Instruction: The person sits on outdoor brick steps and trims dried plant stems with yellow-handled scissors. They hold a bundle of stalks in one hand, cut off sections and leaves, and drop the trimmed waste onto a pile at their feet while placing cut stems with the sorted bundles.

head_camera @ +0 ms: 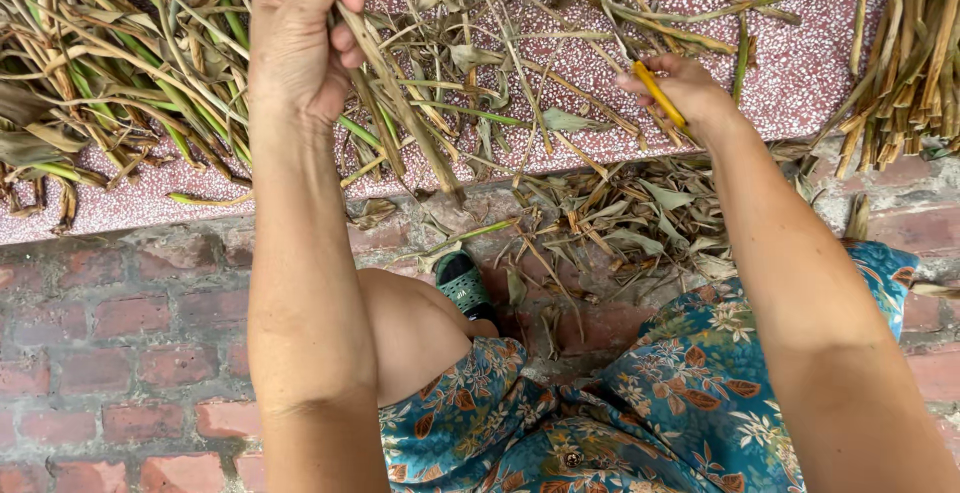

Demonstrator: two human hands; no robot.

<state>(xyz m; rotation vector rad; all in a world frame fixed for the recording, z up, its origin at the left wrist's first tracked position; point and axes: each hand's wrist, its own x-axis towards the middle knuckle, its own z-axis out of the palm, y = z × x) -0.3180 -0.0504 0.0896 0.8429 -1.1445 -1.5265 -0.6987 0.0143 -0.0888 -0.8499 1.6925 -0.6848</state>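
Note:
My left hand is raised and closed around a dry, leafy plant stalk that slants down to the right toward the ledge edge. To the right, my right hand grips a small tool with a yellow handle, held near thin stems over the speckled pink ledge. Between the two hands lies a tangle of green and brown stalks and leaves.
A heap of green and dry stalks covers the ledge at left. A bundle of stripped tan stalks lies at right. Torn leaves litter the brick floor. My knee, floral clothing and a green sandal fill the foreground.

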